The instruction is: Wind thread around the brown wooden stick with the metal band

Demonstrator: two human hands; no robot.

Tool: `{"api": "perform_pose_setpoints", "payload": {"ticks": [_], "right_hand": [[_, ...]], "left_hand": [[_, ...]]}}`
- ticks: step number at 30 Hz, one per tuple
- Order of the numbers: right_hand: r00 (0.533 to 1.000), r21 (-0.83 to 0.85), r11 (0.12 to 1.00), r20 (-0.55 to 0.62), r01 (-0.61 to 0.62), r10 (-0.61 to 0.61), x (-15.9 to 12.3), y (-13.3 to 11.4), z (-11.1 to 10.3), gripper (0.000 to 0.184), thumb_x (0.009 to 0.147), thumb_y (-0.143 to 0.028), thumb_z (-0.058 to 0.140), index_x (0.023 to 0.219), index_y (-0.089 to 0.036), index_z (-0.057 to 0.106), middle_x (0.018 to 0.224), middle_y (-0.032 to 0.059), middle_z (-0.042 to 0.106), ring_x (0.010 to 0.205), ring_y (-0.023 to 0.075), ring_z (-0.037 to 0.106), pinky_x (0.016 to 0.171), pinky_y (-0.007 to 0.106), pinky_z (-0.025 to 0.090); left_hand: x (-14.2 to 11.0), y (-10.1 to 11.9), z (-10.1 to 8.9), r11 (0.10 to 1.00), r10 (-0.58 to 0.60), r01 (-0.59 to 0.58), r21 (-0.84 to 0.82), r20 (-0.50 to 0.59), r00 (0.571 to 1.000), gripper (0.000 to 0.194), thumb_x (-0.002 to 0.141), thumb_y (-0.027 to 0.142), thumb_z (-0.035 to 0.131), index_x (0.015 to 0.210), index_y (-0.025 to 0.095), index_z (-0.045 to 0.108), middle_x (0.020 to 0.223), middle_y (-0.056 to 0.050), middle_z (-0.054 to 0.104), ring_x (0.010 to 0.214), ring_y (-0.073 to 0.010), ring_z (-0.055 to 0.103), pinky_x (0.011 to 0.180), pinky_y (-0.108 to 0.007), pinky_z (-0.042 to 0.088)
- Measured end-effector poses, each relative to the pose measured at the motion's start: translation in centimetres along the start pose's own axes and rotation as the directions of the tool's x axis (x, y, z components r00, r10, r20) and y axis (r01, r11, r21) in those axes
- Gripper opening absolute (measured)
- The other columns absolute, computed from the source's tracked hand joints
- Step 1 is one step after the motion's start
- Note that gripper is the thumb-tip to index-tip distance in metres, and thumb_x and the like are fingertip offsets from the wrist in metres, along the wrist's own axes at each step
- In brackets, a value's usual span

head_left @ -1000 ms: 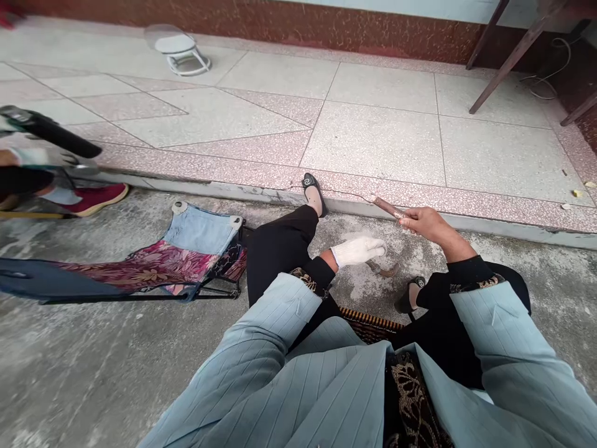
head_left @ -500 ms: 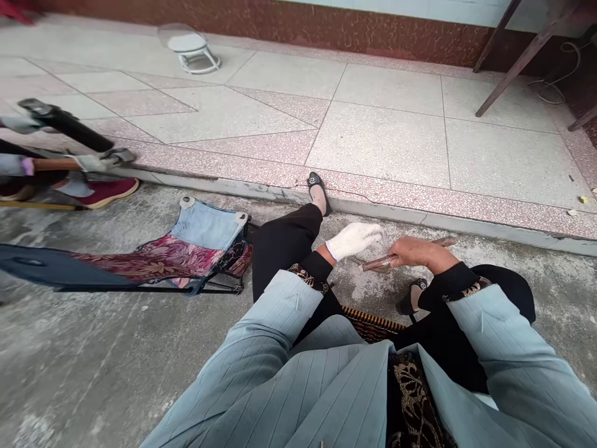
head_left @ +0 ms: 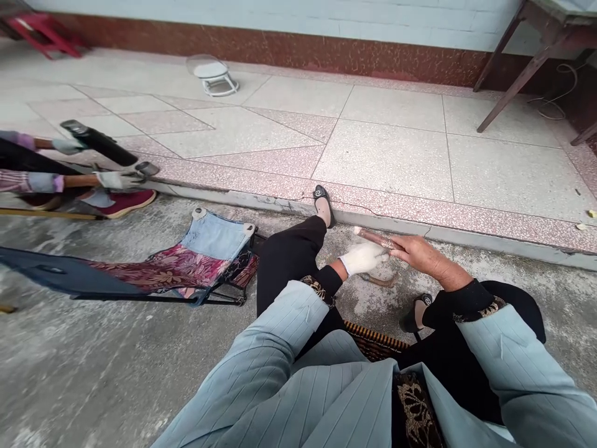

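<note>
My right hand (head_left: 417, 252), bare, is closed around a reddish-brown stick (head_left: 370, 236) that looks like a length of cane with a pale cut end. The stick points up and left, passing just above my left hand (head_left: 366, 258). A white glove covers that left hand, and its fingertips lie close by my right fingers under the stick. The stick and right hand partly hide the glove's fingers, so I cannot tell whether they grip. Below the hands, a curved, brownish tool with a handle (head_left: 380, 281) lies on the concrete; its kind is unclear.
A low folding chair (head_left: 177, 264) stands to my left. Beyond it, another person's gloved hands hold a black flask (head_left: 109, 149) and a metal cup (head_left: 147, 168). A raised tiled step (head_left: 396, 162) runs ahead, with a small white stool (head_left: 217, 74) and a wooden table (head_left: 517, 87).
The stick has swung so its pale end points farther up and forward, over the glove. My view has shifted slightly, and the curved tool on the ground shows more clearly.
</note>
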State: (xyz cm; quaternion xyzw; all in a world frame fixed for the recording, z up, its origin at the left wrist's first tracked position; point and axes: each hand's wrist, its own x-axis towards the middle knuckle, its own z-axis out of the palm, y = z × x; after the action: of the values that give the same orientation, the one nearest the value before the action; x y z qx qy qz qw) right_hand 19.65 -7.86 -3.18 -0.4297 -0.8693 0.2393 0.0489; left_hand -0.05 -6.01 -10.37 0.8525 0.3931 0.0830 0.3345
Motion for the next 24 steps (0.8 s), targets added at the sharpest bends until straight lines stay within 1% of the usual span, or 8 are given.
{"api": "perform_pose_setpoints", "payload": {"ticks": [5,8,10,12,15,17,20,24], "right_hand": [[0.948,-0.227,0.920,-0.066,-0.319,0.313,0.6,0.9,0.5,0.035,0.099,-0.039,0.040,0.119,-0.015,0.055,0.096,0.0125,0.069,0.083,0.0243,0.064,0.067,0.029,0.038],[0.925,-0.380,0.851,-0.036,-0.362,0.378,0.9,0.9,1.1,0.038,0.100,-0.039,0.037,0.122,-0.013,0.053,0.100,0.0170,0.069,0.086,0.0273,0.066,0.067,0.031,0.041],[0.930,-0.437,0.842,0.036,-0.315,0.366,0.9,0.8,1.4,0.034,0.099,-0.034,0.040,0.119,-0.012,0.056,0.104,0.0197,0.068,0.089,0.0281,0.065,0.067,0.032,0.042],[0.922,-0.418,0.882,0.210,-0.215,0.325,0.8,0.7,1.5,0.026,0.095,-0.028,0.050,0.110,-0.013,0.063,0.099,0.0182,0.069,0.085,0.0261,0.065,0.064,0.030,0.040],[0.835,-0.162,0.983,0.526,-0.088,0.161,0.2,0.5,1.3,0.013,0.086,-0.025,0.062,0.092,-0.018,0.071,0.077,0.0067,0.067,0.068,0.0177,0.058,0.058,0.027,0.035],[0.802,0.076,0.996,0.597,-0.048,-0.007,-0.3,0.1,0.8,0.013,0.084,-0.029,0.063,0.087,-0.019,0.071,0.068,0.0003,0.061,0.061,0.0127,0.051,0.056,0.024,0.031],[0.851,0.307,0.952,0.499,0.002,-0.162,-1.0,-0.1,-0.5,0.022,0.087,-0.037,0.058,0.092,-0.019,0.070,0.068,-0.0024,0.055,0.059,0.0102,0.044,0.056,0.023,0.030],[0.979,0.332,0.939,0.201,-0.094,0.027,-1.2,1.1,-2.0,0.029,0.089,-0.043,0.053,0.094,-0.018,0.066,0.068,-0.0020,0.052,0.059,0.0110,0.043,0.056,0.024,0.030]], "left_hand": [[-0.4,1.0,0.2,0.976,0.024,-0.034,0.214,0.050,0.998,0.029,0.096,0.037,0.042,0.100,0.020,0.064,0.094,-0.006,0.068,0.089,-0.0210,0.063,0.078,-0.028,0.045],[-0.7,1.2,0.2,0.954,0.098,-0.111,0.279,0.060,0.993,0.028,0.096,0.039,0.043,0.100,0.021,0.065,0.091,-0.006,0.068,0.089,-0.0198,0.063,0.077,-0.026,0.044],[-1.0,1.3,-0.1,0.929,0.122,-0.134,0.346,0.057,0.991,0.030,0.097,0.040,0.042,0.101,0.020,0.065,0.091,-0.007,0.069,0.086,-0.0200,0.063,0.073,-0.026,0.043],[-1.3,1.4,-0.9,0.908,0.148,-0.160,0.387,0.059,0.987,0.032,0.097,0.040,0.040,0.105,0.021,0.065,0.093,-0.007,0.069,0.082,-0.0197,0.063,0.069,-0.027,0.042],[-1.5,1.1,-2.5,0.931,0.163,-0.175,0.320,0.066,0.984,0.030,0.097,0.037,0.042,0.104,0.023,0.066,0.097,-0.005,0.070,0.081,-0.0185,0.063,0.067,-0.026,0.040],[-1.4,0.8,-3.3,0.966,0.120,-0.130,0.222,0.055,0.991,0.028,0.096,0.035,0.043,0.104,0.022,0.067,0.097,-0.004,0.070,0.084,-0.0181,0.063,0.069,-0.025,0.040],[-1.0,0.4,-3.1,0.997,0.073,-0.075,0.033,0.061,0.995,0.029,0.096,0.034,0.042,0.104,0.019,0.066,0.099,-0.004,0.069,0.085,-0.0180,0.062,0.074,-0.026,0.042],[-0.7,1.0,-1.2,0.989,0.085,-0.073,-0.130,0.094,0.992,0.032,0.097,0.038,0.041,0.098,0.017,0.065,0.093,-0.007,0.068,0.083,-0.0182,0.061,0.075,-0.027,0.044]]}}
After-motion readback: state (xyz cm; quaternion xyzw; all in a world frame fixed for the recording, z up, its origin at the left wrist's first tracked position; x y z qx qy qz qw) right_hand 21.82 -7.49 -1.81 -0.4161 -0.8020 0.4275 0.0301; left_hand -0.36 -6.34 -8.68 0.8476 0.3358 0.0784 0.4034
